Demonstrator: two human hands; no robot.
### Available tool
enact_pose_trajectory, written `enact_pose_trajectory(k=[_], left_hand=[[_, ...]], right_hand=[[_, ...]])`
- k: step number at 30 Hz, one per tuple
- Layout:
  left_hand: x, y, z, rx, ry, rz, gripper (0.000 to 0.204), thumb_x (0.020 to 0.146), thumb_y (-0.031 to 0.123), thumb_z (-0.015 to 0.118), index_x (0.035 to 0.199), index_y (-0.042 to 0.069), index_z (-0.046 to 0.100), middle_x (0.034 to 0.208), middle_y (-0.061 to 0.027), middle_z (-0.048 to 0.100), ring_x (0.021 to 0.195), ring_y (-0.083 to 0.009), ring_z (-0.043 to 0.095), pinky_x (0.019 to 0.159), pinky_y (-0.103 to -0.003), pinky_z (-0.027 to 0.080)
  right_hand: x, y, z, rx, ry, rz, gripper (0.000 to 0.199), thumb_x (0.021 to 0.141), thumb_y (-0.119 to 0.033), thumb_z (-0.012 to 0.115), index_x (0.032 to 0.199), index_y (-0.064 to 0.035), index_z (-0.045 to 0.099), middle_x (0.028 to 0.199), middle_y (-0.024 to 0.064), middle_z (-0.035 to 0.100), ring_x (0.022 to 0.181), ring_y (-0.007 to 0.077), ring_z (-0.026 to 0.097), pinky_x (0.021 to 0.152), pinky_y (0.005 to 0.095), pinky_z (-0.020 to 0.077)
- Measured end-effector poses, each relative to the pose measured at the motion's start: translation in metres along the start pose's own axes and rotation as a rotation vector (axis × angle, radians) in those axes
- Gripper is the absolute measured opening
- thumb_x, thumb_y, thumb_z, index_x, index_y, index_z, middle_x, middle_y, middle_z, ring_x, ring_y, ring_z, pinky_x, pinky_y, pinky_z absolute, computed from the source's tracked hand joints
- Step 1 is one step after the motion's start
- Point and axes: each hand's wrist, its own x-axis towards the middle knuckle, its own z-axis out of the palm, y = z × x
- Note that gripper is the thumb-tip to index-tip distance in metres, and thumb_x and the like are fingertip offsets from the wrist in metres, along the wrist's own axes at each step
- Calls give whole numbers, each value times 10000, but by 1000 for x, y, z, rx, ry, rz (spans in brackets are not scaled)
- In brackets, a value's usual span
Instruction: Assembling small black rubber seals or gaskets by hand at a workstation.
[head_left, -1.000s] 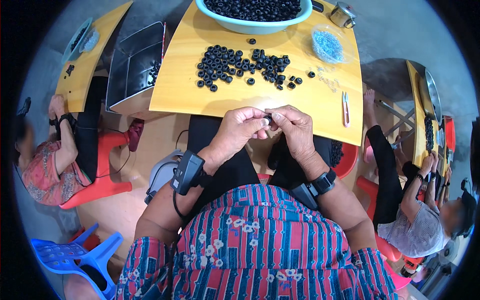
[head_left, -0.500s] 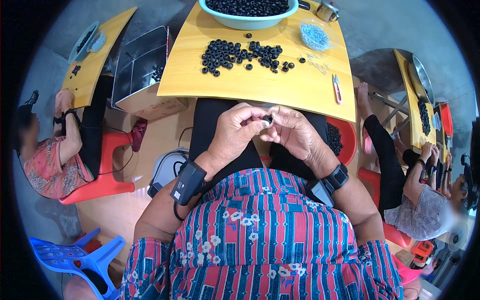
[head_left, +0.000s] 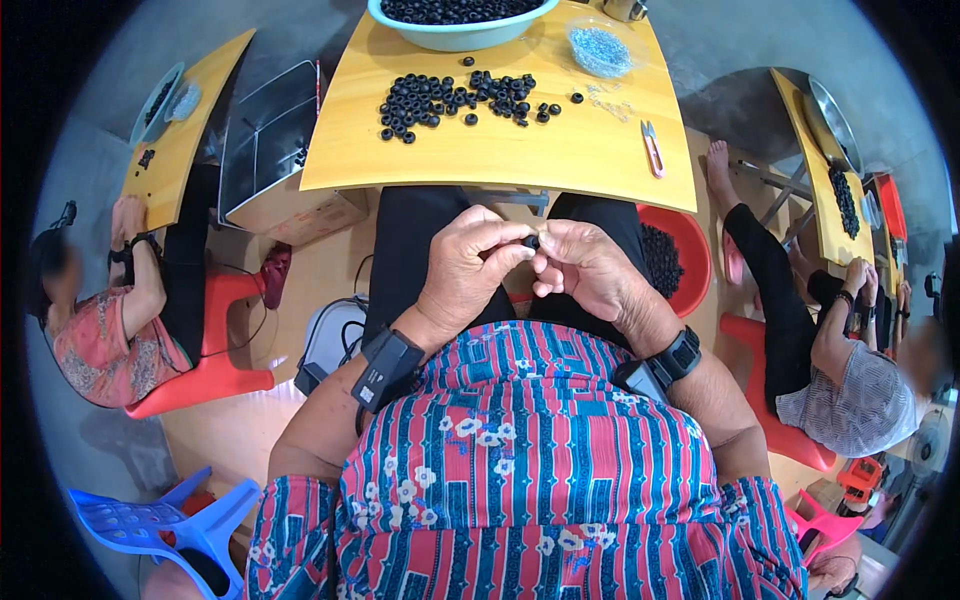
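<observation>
Above my lap, just off the table's near edge, my left hand (head_left: 468, 263) pinches a small black bead-like ring (head_left: 531, 241) between thumb and forefinger. My right hand (head_left: 588, 268) meets it from the other side, thumb and forefinger pressed together against the ring. Whatever those right fingertips grip is too small to make out. Many similar black rings (head_left: 425, 100) lie loose on the yellow table (head_left: 400, 165). Beyond them stands a pale green basin (head_left: 465, 36) full of more. A clear tub (head_left: 600, 52) holds small bluish transparent bits, with some loose clear bits (head_left: 607, 100) beside it.
Pink-handled thread snips (head_left: 652, 150) lie on the table's right side. A red basin (head_left: 695, 262) of black pieces sits below on the right. An open box (head_left: 270, 140) stands left of the table. People sit at other tables on both sides.
The view has shifted slightly, so the table and its contents appear lower left or higher in the picture. Both hands stay together at the black ring, their fingers slightly rearranged.
</observation>
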Motion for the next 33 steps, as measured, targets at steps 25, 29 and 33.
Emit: enact_pose_trajectory(k=[25, 29, 33], left_hand=[[-5, -22, 18, -525, -254, -429, 358, 934, 155, 538, 1249, -15, 514, 1045, -36, 597, 890, -59, 552, 730, -191, 483], [-4, -21, 18, -536, -288, -437, 359, 939, 148, 524, 1259, -14, 502, 1057, -34, 589, 901, -54, 541, 719, -183, 476], [-5, -16, 13, -478, -280, -414, 367, 935, 143, 525, 1267, -9, 495, 1042, -31, 591, 866, -51, 546, 706, -181, 474]], right_hand=[[11, 21, -13, -756, 147, -383, 163, 880, -122, 543, 998, -9, 553, 843, 122, 612, 789, 203, 607, 722, 310, 481], [10, 18, -14, -946, 163, -478, 180, 864, -114, 536, 1015, -16, 552, 884, 164, 616, 841, 306, 613, 755, 354, 480], [11, 18, -10, -1044, 133, -549, 165, 930, -117, 490, 1044, -4, 530, 821, 65, 563, 709, 106, 574, 633, 245, 499]])
